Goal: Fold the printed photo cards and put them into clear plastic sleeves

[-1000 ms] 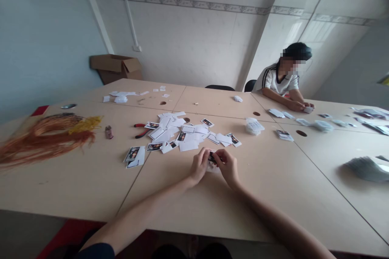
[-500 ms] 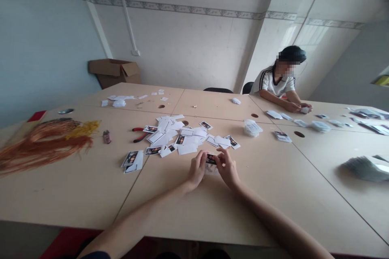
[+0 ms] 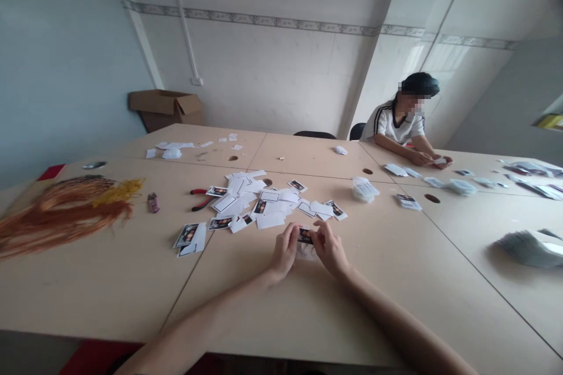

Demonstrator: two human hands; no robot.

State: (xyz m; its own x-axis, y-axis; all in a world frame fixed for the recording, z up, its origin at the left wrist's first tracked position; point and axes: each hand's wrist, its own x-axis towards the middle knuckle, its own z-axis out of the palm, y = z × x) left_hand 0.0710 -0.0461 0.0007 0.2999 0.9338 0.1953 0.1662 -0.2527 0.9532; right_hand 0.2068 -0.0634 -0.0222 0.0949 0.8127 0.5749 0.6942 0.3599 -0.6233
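Observation:
Between my two hands is a small printed card (image 3: 305, 235) with a dark picture on it. Directly below the card is a clear plastic bag (image 3: 307, 252), partly covered by my fingers. My left hand (image 3: 285, 248) pinches the card's left side. Closed on the right side of the card is my right hand (image 3: 329, 248), thumb and fingertips together. Just beyond my hands lies a loose heap of white and printed cards (image 3: 271, 220). Whether the card sits inside the bag or on top of it, I cannot tell.
Red-handled pliers (image 3: 203, 200) lie partly under the heap. Orange cords (image 3: 65, 211) spread at the left near a small pinkish object (image 3: 153, 203). Stacked plastic bags (image 3: 528, 248) are at the right. Across the table a co-worker (image 3: 400, 123) handles a small white item. An open cardboard box (image 3: 165, 108) stands behind.
My hands stay around the card and bag with only slight finger movement. The view has shifted a little. The co-worker's hands have moved slightly.

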